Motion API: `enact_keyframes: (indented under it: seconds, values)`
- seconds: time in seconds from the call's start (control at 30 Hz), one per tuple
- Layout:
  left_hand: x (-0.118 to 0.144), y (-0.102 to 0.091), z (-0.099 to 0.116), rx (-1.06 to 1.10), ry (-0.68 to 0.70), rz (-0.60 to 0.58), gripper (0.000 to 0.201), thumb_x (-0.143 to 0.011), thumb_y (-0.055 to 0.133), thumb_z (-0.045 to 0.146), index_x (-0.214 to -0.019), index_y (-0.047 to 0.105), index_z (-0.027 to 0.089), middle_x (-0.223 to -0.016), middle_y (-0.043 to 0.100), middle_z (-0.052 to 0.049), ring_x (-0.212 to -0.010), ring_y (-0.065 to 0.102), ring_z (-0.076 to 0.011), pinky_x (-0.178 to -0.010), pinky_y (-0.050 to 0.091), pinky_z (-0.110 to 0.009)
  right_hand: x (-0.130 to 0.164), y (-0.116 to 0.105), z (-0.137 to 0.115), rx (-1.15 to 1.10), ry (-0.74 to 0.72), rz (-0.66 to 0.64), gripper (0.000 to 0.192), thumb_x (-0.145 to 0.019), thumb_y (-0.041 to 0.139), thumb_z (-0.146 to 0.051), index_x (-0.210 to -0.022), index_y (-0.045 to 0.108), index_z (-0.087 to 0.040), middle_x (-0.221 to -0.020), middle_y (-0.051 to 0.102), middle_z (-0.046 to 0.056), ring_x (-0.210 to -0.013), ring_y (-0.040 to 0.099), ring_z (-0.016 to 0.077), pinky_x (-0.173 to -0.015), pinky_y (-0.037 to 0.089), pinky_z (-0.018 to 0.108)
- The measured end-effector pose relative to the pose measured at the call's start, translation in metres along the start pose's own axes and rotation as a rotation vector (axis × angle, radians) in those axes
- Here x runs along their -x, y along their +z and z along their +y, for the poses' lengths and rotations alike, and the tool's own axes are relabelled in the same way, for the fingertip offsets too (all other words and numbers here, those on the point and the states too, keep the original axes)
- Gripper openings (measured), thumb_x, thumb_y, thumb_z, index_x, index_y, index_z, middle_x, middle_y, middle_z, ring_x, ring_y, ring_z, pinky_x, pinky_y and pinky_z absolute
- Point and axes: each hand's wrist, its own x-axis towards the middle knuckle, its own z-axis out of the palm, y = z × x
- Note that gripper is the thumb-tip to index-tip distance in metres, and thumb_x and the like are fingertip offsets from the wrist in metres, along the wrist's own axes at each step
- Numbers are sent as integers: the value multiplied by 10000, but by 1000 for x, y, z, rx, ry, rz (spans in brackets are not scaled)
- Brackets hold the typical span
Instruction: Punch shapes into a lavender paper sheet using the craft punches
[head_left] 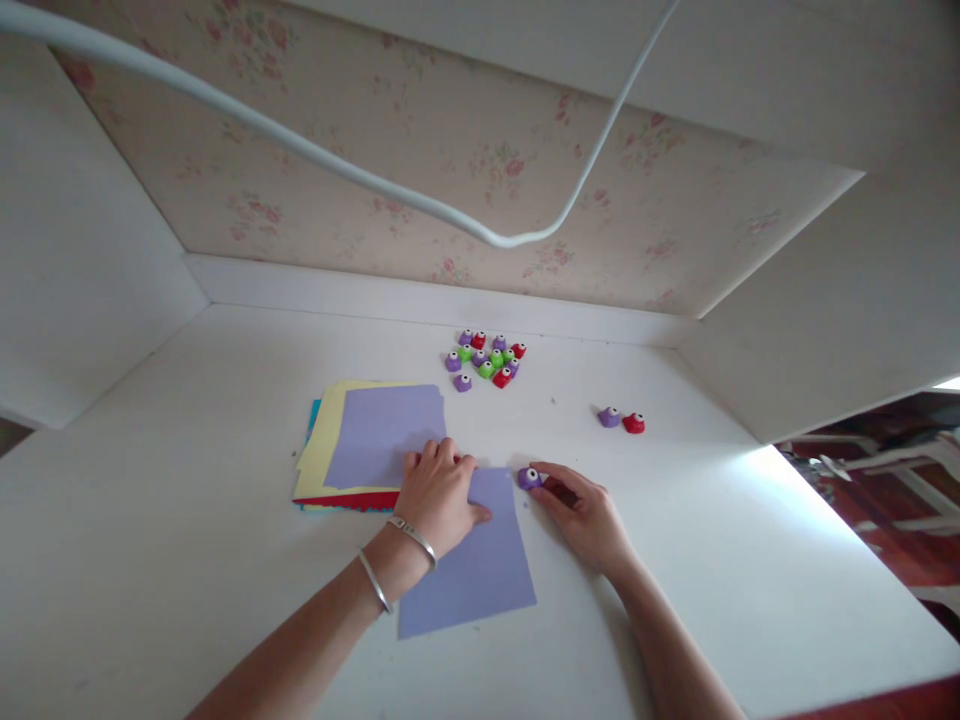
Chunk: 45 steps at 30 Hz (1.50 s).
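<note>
My left hand (442, 500) lies over the upper left part of a loose purple sheet of paper (480, 575), fingers bent down and thumb stretched out on it. A bit of something red (457, 460) shows by its fingers, mostly hidden. At the sheet's upper right corner my right hand (589, 520) pinches a small purple one-eyed figure (529, 479) between thumb and fingers. Left of the sheet is a paper stack with a purple sheet (390, 430) on top, a yellow sheet (319, 450) under it, and red and blue edges below.
Several purple, green and red one-eyed figures (486, 369) are grouped near the back wall. A purple figure (609, 417) and a red figure (634, 423) stand apart on the right of the white tabletop (225, 600). A white cable (420, 205) hangs above.
</note>
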Motion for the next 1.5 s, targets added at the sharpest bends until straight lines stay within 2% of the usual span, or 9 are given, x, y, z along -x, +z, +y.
enact_keyframes:
  seconds: [0.1,0.23,0.37,0.63,1.33,1.5]
  values:
    - [0,2,-3,78,39,26,422,-718,801,469,-1068,693,259,-1164,585,-70,-1119,502,-285,-939,392,-449,0,0,1,-16,1,-4,262,-883,637,-347,-1122,711,-267,-886,715,12,-744,645,155,-696,512,274]
    - [-4,8,-7,212,148,-2,174,-922,592,337,-1020,706,248,-1089,658,-34,-1095,556,-209,-959,374,-381,0,0,2,-39,19,-5,273,-875,651,-354,-1121,714,-254,-875,716,19,-747,643,161,-708,507,280]
    - [-12,12,-6,261,176,-27,252,-990,459,317,-1086,690,283,-1076,701,-4,-1062,604,-167,-952,361,-353,0,-2,3,-76,61,-17,294,-866,662,-362,-1130,712,-242,-860,713,21,-749,644,164,-703,503,281]
    - [-25,15,-6,295,165,-69,269,-978,455,322,-954,721,294,-981,732,28,-1001,639,-159,-957,350,-332,0,-4,2,-92,76,-41,324,-874,644,-381,-1155,701,-231,-866,726,32,-762,655,178,-710,508,301]
    - [-35,11,-10,326,123,-140,288,-962,456,374,-990,742,350,-958,743,35,-932,658,-157,-981,325,-338,0,-5,4,-90,89,-40,331,-868,659,-394,-1163,699,-249,-970,750,47,-873,704,198,-828,550,328]
    - [-35,11,-10,325,120,-153,302,-957,456,369,-963,755,322,-903,745,5,-908,657,-159,-969,328,-332,0,-5,6,-93,79,-29,332,-870,656,-394,-1163,698,-244,-992,751,55,-894,705,204,-828,552,332]
